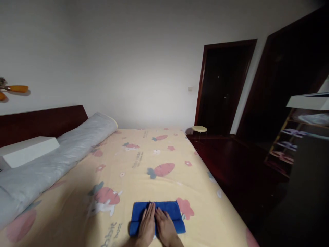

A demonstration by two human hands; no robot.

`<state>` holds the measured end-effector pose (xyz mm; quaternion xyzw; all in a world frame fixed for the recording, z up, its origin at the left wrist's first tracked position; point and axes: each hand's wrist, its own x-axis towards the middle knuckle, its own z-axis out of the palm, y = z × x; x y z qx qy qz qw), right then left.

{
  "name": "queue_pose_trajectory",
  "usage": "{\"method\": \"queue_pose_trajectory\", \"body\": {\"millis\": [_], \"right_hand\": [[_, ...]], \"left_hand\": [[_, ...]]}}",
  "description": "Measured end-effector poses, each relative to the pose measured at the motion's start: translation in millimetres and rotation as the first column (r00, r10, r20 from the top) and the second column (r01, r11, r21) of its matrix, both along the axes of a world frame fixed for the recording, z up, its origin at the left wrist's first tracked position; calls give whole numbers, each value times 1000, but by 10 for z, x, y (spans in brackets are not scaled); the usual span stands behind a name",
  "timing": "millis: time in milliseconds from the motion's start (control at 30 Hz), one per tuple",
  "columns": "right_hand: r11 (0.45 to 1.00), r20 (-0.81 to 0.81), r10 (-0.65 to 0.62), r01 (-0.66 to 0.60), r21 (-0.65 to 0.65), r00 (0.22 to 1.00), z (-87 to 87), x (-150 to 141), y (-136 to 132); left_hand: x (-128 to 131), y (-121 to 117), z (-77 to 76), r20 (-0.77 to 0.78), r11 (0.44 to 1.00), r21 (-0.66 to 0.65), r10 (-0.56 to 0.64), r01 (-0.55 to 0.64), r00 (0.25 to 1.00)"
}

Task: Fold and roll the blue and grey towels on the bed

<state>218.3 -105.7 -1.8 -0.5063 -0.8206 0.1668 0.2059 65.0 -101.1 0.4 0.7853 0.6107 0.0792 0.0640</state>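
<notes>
A blue cloth (173, 207), folded into a wide rectangle, lies on the bed near its front edge. A crease or fold line runs across it from side to side. My left hand (147, 223) rests flat on the middle of the cloth, fingers stretched forward. Right beside it, my right hand (163, 221) also lies flat on the cloth with its fingers extended. The two hands nearly touch and cover the cloth's centre. Neither hand grips anything.
The bed sheet (144, 154) is pale yellow with carrots, rabbits and flowers. A grey rolled bedding piece (77, 147) and a white box (31, 151) lie along the left by the headboard (46, 118). A stool (199, 129), a dark door (226, 85) and a shoe rack (285, 144) stand right.
</notes>
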Motion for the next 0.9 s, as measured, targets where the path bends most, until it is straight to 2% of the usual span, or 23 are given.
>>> {"method": "queue_pose_trajectory", "body": {"millis": [67, 167, 333, 533, 600, 667, 767, 833, 900], "right_hand": [[998, -30, 44, -45, -34, 999, 12, -91, 7], [995, 9, -88, 89, -55, 996, 8, 4, 78], [943, 74, -330, 332, -22, 941, -109, 437, 210], [913, 98, -406, 408, 0, 908, -280, 601, 226], [914, 107, -402, 405, -7, 910, -283, 602, 238], [913, 114, -406, 409, 0, 907, -277, 609, 246], [904, 69, -422, 413, 111, 904, -314, 616, 200], [904, 4, -363, 351, 243, 932, -396, 589, 106], [903, -27, -234, 228, 365, 972, -519, 530, -32]], "left_hand": [[21, 52, -47, 15, 994, -80, -69, 70, 997], [-89, 101, -12, -34, 992, -127, -14, 9, 999], [-387, 82, 87, -159, 965, 26, 263, -263, 951], [-473, 70, 10, -171, 947, 104, 317, -303, 933], [-473, 93, 18, -171, 953, 128, 294, -275, 940], [-478, 110, 37, -161, 969, 161, 215, -189, 963], [-456, 73, 0, -129, 964, 265, 69, -33, 989], [-391, -13, -118, -99, 940, 341, 11, 23, 995], [-291, -143, -307, -68, 927, 371, -39, 62, 997]]}}
